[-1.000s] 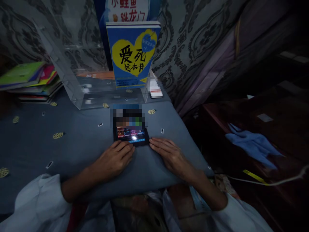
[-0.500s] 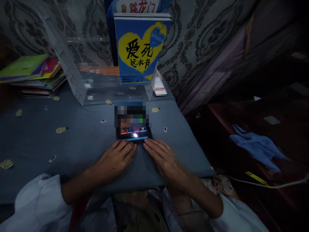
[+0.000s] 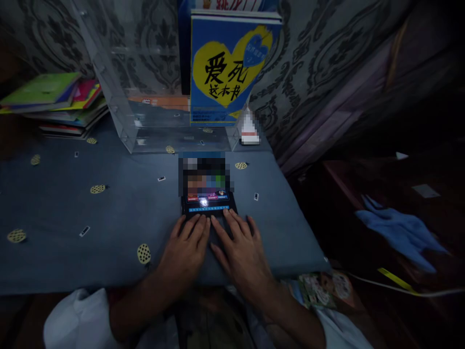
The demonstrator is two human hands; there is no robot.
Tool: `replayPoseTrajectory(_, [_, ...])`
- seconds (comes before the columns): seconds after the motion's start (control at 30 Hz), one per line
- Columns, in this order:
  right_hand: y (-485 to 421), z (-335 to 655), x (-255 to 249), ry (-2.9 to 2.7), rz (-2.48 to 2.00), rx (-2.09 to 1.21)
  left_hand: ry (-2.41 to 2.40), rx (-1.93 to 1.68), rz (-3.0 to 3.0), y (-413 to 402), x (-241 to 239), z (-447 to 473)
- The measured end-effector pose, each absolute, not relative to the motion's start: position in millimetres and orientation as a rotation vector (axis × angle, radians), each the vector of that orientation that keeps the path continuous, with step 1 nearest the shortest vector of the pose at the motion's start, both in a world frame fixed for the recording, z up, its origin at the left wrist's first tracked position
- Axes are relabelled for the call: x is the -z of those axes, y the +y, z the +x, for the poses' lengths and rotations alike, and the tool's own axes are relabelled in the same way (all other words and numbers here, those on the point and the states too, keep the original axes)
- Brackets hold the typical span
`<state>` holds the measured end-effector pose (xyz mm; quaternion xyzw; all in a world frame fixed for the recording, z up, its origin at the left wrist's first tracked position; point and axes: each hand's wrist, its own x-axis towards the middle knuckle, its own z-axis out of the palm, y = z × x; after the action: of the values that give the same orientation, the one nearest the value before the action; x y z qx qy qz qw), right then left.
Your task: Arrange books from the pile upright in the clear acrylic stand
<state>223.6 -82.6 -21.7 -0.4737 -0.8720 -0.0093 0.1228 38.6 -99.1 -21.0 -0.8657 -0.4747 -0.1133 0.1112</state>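
Book (image 3: 208, 194), dark, glossy, centre of the frame; lies flat on the table (image 3: 119, 213), upper part pixelated. Position: directly up-frame of both hands, beyond the fingertips, its lower edge facing them. Long axis: apparently up and down the frame, running from hands toward the clear stand (image 3: 125, 143); blurring leaves this uncertain. Nearer hand: right hand (image 3: 243, 252), by a small margin, its fingertips laid over the lower right corner. Left hand (image 3: 187, 249): fingertips at the lower left edge; contact or slight gap, cannot tell. Pose, left: palm down, fingers extended up-frame and close together, thumb hidden, forearm entering from lower left. Pose, right: palm down, fingers extended up and leftward, slightly spread, thumb apart and pointing to the left hand, forearm entering from lower right. State: both released, neither clenched, nothing grasped. Spacing: index fingers near each other, a narrow strip of table between.
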Motion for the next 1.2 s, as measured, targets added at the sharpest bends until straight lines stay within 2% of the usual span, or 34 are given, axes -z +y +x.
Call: replayPoseTrajectory(1.2, [-91,217,32,-2.413,-1.426,-0.030,-1.555,0.473,-2.516,-114,11,17])
